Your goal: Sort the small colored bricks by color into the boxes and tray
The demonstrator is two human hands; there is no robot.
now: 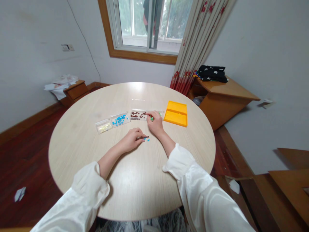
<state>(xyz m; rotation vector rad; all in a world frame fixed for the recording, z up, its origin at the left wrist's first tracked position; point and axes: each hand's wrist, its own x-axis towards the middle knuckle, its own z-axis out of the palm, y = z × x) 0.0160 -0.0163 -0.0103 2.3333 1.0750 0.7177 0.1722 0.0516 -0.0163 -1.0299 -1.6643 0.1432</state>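
Counter (130, 196): round, pale wood-grain top.

L hand (131, 140): palm down, nr ctr of counter; fingers curled, thumb & forefinger slightly apart abt a sm. blue pc (145, 139); gripped or only touched, unclear.

Loose pcs, just beside L hand's fingertips, on bare top: 1 brown pc (148, 137); 1 add'l blue pc (148, 140).

R hand (155, 123): over R end of the box row; fingers bent, thumb & forefinger close tog. at edge of brown lot; any pc betw. them too sm. to make out.

Clear boxes, in a row, L to R: pale yellow pcs (104, 128); blue pcs (120, 120); dk. brown pcs (135, 115); green pcs (152, 118), partly hidden by R hand.

Yellow case (177, 120): lying unfolded, R of row, on counter.

Surroundings: window (149, 29), wood frame; curtain (193, 42), pale w/ red pattern; cabinet (224, 96), blk. cloth (212, 73) w/ wht. spots on top.
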